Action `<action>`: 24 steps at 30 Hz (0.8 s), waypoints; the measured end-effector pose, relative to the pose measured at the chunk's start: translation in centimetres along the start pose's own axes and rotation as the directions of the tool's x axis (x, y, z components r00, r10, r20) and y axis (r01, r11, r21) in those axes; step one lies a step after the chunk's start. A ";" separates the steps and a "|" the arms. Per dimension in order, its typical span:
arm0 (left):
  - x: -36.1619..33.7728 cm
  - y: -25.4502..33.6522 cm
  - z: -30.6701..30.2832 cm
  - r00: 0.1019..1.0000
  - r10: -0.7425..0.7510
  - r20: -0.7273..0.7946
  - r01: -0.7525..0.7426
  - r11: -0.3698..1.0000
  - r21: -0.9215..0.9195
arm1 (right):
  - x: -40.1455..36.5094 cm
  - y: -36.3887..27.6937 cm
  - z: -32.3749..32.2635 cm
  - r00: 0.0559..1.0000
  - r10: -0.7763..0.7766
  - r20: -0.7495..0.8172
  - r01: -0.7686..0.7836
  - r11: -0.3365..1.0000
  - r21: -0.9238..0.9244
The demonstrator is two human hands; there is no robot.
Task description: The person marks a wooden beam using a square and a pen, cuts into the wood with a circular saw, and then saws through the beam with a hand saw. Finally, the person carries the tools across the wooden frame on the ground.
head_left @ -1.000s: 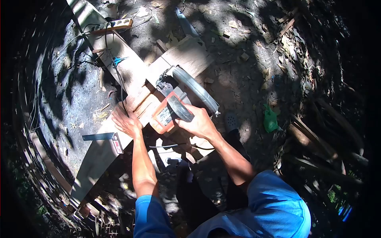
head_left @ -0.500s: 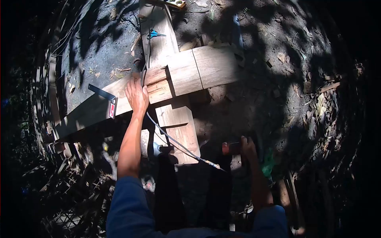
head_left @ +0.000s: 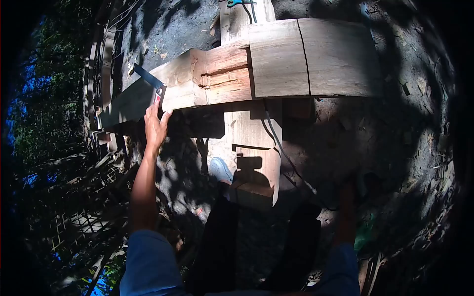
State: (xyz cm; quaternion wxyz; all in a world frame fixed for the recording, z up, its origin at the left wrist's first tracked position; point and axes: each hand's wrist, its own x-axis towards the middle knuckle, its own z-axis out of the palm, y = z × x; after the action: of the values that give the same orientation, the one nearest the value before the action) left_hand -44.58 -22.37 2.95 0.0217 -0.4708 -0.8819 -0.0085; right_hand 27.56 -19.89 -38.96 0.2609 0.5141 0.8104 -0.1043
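The left hand (head_left: 156, 129), thumb and fingers parted, touches one red-labelled metal try square (head_left: 149, 78) on one long pale wooden board (head_left: 338, 59), above one crossing plank (head_left: 249, 123). The shadowed right hand's (head_left: 347, 190) opening and grip cannot be told.

This is a rough outdoor work spot on bare, leaf-strewn dark earth (head_left: 340, 133), dappled by tree shade. Around the long, pale, notched wooden beam (head_left: 182, 81) lie its signs: a blue-bladed try square (head_left: 149, 79) on its left part, blue-handled scissors (head_left: 238, 3) beyond it, and green foliage (head_left: 37, 93) past its left end.
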 end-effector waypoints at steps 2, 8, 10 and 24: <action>0.8 -0.2 -1.1 0.995 -0.096 0.040 0.103 0.967 -0.232 | -0.5 -0.5 0.2 1.000 -0.011 -0.029 0.009 0.998 -0.059; 3.0 -5.8 0.5 0.991 0.015 -0.132 -0.061 0.934 -0.352 | -3.9 -9.3 -17.7 0.979 -0.186 -0.081 0.202 0.885 0.419; 2.9 -5.8 0.8 0.988 -0.016 -0.152 -0.043 0.925 -0.377 | -5.8 -14.8 -25.2 0.954 -0.172 -0.247 0.292 0.722 0.627; 4.0 -5.3 0.5 0.960 -0.246 0.136 0.271 0.937 -0.222 | -5.1 -21.4 -35.8 0.999 -0.034 0.031 -0.012 0.462 0.887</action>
State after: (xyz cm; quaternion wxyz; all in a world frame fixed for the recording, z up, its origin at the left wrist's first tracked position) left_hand -51.17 -21.98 2.68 -0.0833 -0.3497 -0.9286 -0.0918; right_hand -1.00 -17.79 -8.26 -0.0264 0.5673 0.6360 -0.5225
